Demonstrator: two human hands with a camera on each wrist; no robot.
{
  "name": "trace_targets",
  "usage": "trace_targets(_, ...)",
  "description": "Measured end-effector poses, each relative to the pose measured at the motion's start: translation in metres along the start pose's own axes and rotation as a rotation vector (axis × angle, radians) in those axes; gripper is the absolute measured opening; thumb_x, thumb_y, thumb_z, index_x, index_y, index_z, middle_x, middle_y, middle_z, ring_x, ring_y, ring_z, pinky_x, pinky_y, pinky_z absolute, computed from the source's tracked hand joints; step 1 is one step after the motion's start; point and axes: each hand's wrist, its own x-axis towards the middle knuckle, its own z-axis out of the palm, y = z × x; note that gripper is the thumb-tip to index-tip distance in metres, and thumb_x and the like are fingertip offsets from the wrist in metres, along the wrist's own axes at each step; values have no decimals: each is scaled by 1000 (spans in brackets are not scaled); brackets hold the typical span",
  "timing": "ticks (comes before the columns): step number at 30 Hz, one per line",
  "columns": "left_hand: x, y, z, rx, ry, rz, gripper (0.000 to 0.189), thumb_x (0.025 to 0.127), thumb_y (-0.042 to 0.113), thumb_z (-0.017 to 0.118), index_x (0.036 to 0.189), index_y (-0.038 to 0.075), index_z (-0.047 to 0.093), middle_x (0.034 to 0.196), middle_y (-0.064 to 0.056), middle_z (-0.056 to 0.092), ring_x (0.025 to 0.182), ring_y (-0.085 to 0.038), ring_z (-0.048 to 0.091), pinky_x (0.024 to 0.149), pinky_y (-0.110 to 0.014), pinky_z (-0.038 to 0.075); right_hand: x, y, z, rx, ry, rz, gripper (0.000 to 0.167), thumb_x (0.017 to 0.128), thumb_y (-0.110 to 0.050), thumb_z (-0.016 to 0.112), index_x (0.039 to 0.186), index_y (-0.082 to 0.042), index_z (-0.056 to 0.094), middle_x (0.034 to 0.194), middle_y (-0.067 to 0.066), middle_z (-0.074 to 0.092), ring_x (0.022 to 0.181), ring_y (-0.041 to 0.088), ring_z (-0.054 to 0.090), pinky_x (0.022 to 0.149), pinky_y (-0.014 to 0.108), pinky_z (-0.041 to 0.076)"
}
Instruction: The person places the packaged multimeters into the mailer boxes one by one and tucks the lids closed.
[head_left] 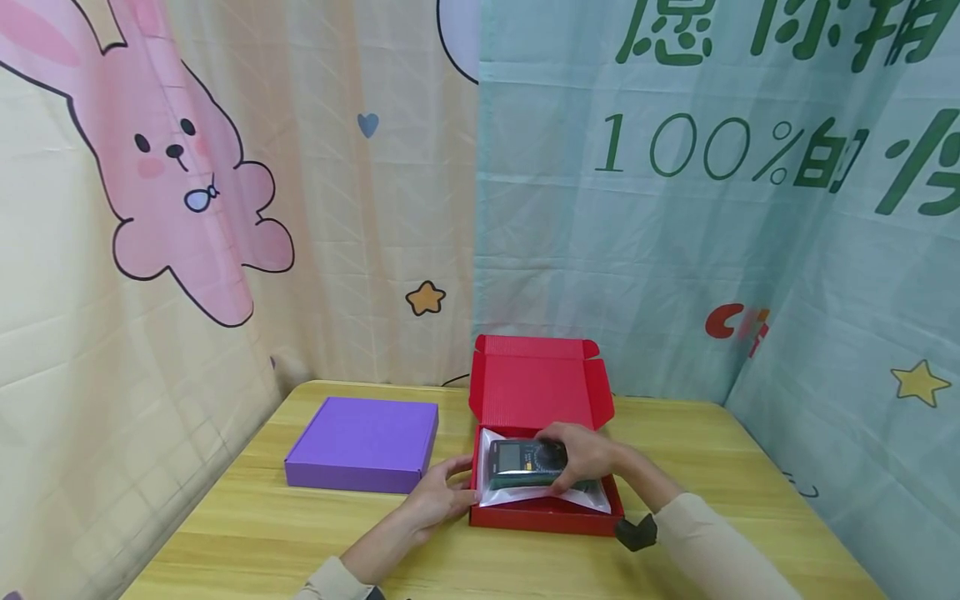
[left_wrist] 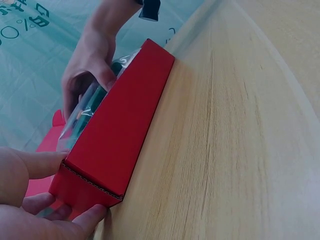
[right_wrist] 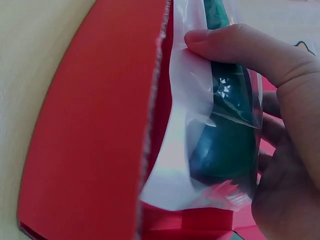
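Observation:
A digital multimeter with a dark green case lies in a clear plastic bag with a whitish lining, inside the red cardboard box. My right hand grips it across its right part, covering some of the dial. In the right wrist view the thumb presses on the bag's near side while the other fingers are partly hidden behind it. My left hand touches the box's left wall. Its thumb lies at the upper front corner, and several fingertips rest lower on that wall.
The red box's lid stands up at the back, near the curtain. To the left, a closed purple box sits on the wooden table. Printed curtains hang behind and at both sides.

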Motion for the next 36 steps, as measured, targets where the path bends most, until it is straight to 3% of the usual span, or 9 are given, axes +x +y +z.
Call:
trace_targets(13,1,0,0,-4,-1,10,70,87,-14,72,150,-10,42,149,-29,42,123,-35,57,90,-37,58,-2,5,15,0,14,42,82,69,-29,96,138,-7,59,123,-1,57,116,25,52,86,39,56)
trace_targets(27,0,1,0,-22,-13,5,72,87,-16,71,151,-11,38,151,-31,39,129,-40,52,92,-38,57,-5,11,20,-69,-38,118,82,69,-22,95,139,-9,56,124,-1,55,117,24,50,92,47,55)
trace_targets(36,4,3,-2,15,2,6,70,85,-14,76,146,-12,43,144,-27,47,123,-38,57,86,-36,59,-6,7,16,-140,-62,125,86,68,-33,96,141,-9,58,125,-2,55,116,22,51,94,46,55)
